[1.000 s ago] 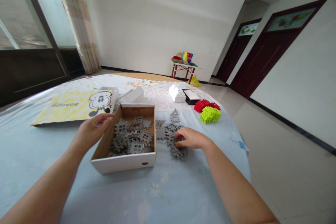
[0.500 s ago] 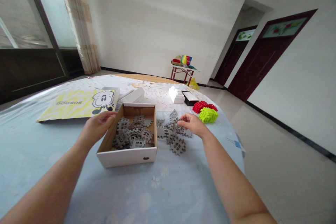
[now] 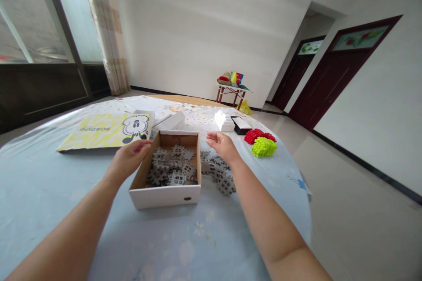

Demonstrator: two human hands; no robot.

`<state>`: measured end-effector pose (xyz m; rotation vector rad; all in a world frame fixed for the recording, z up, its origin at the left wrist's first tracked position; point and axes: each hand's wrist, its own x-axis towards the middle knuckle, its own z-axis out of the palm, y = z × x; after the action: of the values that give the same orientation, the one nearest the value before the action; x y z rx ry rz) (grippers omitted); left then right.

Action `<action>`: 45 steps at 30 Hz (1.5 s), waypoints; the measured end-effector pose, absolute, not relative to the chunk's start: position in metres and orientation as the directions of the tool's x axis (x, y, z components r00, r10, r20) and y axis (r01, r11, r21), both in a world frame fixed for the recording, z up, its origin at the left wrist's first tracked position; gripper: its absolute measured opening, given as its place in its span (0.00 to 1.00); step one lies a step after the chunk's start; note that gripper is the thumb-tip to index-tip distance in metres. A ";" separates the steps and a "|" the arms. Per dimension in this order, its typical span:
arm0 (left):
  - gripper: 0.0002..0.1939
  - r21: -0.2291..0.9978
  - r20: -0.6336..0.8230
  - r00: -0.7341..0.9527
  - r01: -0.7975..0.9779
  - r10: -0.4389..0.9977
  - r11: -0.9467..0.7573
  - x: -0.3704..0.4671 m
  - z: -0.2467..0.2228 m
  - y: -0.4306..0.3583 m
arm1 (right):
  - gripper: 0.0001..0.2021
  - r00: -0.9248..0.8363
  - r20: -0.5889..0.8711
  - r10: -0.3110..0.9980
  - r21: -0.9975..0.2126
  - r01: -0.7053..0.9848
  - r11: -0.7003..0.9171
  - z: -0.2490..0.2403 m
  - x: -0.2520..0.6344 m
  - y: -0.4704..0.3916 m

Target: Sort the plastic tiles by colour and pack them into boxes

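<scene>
My left hand (image 3: 132, 158) is at the left wall of a white cardboard box (image 3: 165, 198), its bent fingers closed at the rim. Inside the box lies a heap of grey plastic building pieces (image 3: 173, 169), square with toothed edges and window-like grids. Just right of the box is my right hand (image 3: 222, 145), raised above the table with fingertips toward the box. Its fingers are slightly bent and apart, and no piece shows in them. Below and partly behind it is a loose pile of the same grey pieces (image 3: 224, 183).
A yellow and white box lid (image 3: 99, 134) with a cartoon dog lies at left. Farther back are white boxes (image 3: 174, 120) and a black-and-white box (image 3: 242, 126). Red pieces (image 3: 255, 135) and lime-green pieces (image 3: 263, 147) sit near the right edge of the cloth-covered round table (image 3: 178, 246).
My right hand has moved left and up from the grey pile toward the box. My left hand stays at the box's left wall. The whole view has shifted slightly.
</scene>
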<state>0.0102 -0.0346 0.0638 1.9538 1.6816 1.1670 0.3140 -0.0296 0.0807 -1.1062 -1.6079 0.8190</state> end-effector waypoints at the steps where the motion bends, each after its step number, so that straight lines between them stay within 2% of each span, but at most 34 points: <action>1: 0.24 0.686 0.375 -0.020 0.679 0.927 -0.263 0.010 0.064 -0.035 | 0.17 -0.129 0.328 0.936 -0.853 0.386 0.352 0.072 0.319 -0.027; 4: 0.24 0.674 0.381 -0.009 0.687 0.925 -0.271 0.009 0.065 -0.035 | 0.24 -0.296 0.261 0.919 -0.648 0.652 0.394 0.049 0.327 -0.023; 8: 0.26 0.693 0.362 0.003 0.668 0.932 -0.271 0.008 0.064 -0.034 | 0.37 -0.461 0.127 0.878 -0.439 0.768 0.466 0.038 0.321 -0.024; 10: 0.27 0.708 0.341 0.005 0.657 0.940 -0.260 0.007 0.064 -0.034 | 0.38 -0.491 0.084 0.867 -0.393 0.783 0.481 0.038 0.317 -0.024; 13: 0.27 0.716 0.326 -0.016 0.657 0.945 -0.236 0.006 0.064 -0.032 | 0.33 -0.500 0.055 0.864 -0.366 0.795 0.483 0.041 0.316 -0.026; 20: 0.25 0.686 0.295 -0.107 0.716 0.949 -0.133 -0.005 0.071 -0.033 | 0.24 -0.388 0.060 0.920 -0.329 0.862 0.385 0.045 0.320 -0.030; 24: 0.28 0.714 0.278 -0.142 0.692 0.950 -0.105 -0.009 0.078 -0.036 | 0.24 -0.397 0.085 0.914 -0.338 0.851 0.401 0.047 0.323 -0.029; 29: 0.29 0.785 0.264 -0.187 0.612 0.946 -0.098 -0.007 0.082 -0.040 | 0.36 -0.385 0.067 0.921 -0.360 0.851 0.382 0.047 0.326 -0.028; 35: 0.28 0.813 0.278 -0.187 0.569 0.942 -0.126 -0.006 0.079 -0.039 | 0.29 -0.399 0.001 0.917 -0.360 0.856 0.372 0.050 0.330 -0.029; 39: 0.28 0.824 0.294 -0.185 0.547 0.938 -0.150 -0.009 0.074 -0.038 | 0.23 -0.407 0.002 0.914 -0.499 0.791 0.353 0.055 0.333 -0.032; 42: 0.27 0.817 0.310 -0.193 0.556 0.931 -0.156 -0.009 0.073 -0.038 | 0.17 -0.307 0.170 0.936 -0.661 0.669 0.340 0.063 0.334 -0.032; 45: 0.26 0.809 0.320 -0.185 0.564 0.929 -0.167 -0.008 0.074 -0.039 | 0.20 -0.130 0.340 0.932 -0.797 0.486 0.358 0.075 0.327 -0.030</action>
<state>-0.0079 -0.0394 0.0744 1.6997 1.7205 1.2967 0.3268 -0.0301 0.0751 -1.2562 -1.7614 0.6515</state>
